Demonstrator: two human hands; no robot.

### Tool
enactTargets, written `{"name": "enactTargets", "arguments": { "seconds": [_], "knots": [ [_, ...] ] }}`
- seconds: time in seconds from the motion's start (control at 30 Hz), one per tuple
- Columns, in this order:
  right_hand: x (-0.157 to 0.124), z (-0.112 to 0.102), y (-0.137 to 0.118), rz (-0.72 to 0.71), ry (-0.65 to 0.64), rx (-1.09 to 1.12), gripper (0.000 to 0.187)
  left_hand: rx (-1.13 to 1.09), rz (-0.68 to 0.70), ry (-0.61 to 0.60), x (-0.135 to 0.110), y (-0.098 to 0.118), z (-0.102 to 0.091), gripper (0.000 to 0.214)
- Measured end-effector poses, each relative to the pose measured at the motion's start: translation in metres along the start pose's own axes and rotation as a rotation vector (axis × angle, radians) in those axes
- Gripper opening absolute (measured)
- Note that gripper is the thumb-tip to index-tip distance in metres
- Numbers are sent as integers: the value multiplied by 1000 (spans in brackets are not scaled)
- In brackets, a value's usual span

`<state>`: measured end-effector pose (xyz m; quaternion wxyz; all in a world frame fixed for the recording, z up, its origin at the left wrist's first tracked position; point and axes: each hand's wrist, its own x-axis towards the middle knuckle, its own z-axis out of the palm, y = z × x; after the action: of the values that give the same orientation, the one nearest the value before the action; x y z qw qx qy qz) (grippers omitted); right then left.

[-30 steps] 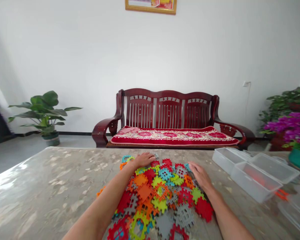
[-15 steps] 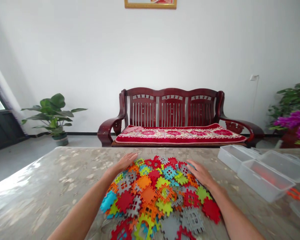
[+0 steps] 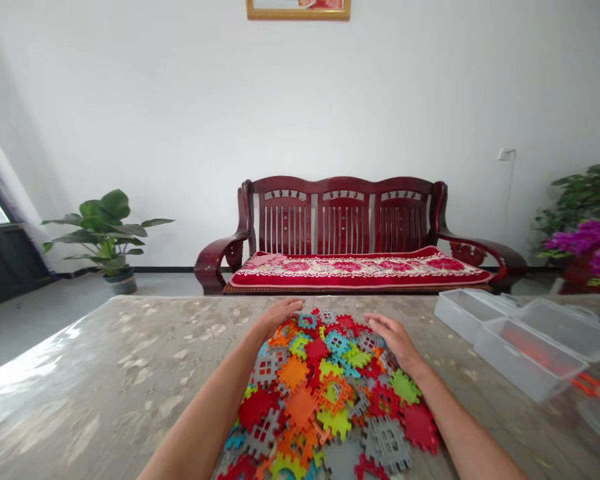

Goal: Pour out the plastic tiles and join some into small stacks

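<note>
A heap of flat plastic interlocking tiles (image 3: 300, 403) in red, orange, lime, grey and blue lies between my forearms. Some tiles are solid, others have window-like cutouts. My left hand (image 3: 279, 317) rests against the far left edge of the heap, fingers stretched out and pointing right. On the opposite side, my right hand (image 3: 391, 335) touches the far right edge, its fingers extended toward the middle. Neither hand grips a tile. Part of the heap's left side is hidden behind my left forearm.
Clear plastic boxes (image 3: 530, 373) stand on the right of the patterned table (image 3: 105, 380), with orange pieces (image 3: 587, 384) beside them. Beyond the table is a wooden bench (image 3: 343, 220) with a red floral cover. Potted plants (image 3: 111, 230) flank the room.
My left hand has moved right, pushing the left side of the heap inward. My right hand has shifted slightly left along the far edge. The tiles now lie closer together.
</note>
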<state>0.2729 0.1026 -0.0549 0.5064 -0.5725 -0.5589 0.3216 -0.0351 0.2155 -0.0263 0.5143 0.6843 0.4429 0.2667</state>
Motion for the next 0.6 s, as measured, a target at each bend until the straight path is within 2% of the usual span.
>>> {"name": "enactTargets", "arguments": {
  "seconds": [0.17, 0.3, 0.37, 0.43, 0.5, 0.53, 0.6],
  "knots": [
    [-3, 15, -16, 31, -49, 135, 54, -100, 8, -113, 3, 25, 23, 57],
    [-9, 34, -40, -11, -149, 196, 53, -184, 69, -118, 4, 50, 44, 57],
    [-11, 41, -53, -34, -191, 196, 53, -258, 127, -103, 1, 62, 46, 62],
    [-11, 43, -64, -46, -226, 215, 53, -305, 184, -85, -7, 69, 39, 67],
    [-10, 37, -69, -67, -215, 227, 53, -257, 200, -40, -22, 67, 21, 70],
    [-9, 30, -67, -79, -191, 217, 54, -195, 197, 15, -33, 60, 9, 70],
    [-10, 13, -57, -88, -120, 150, 57, 1, 191, 216, -60, 36, -17, 70]
  ]
}}
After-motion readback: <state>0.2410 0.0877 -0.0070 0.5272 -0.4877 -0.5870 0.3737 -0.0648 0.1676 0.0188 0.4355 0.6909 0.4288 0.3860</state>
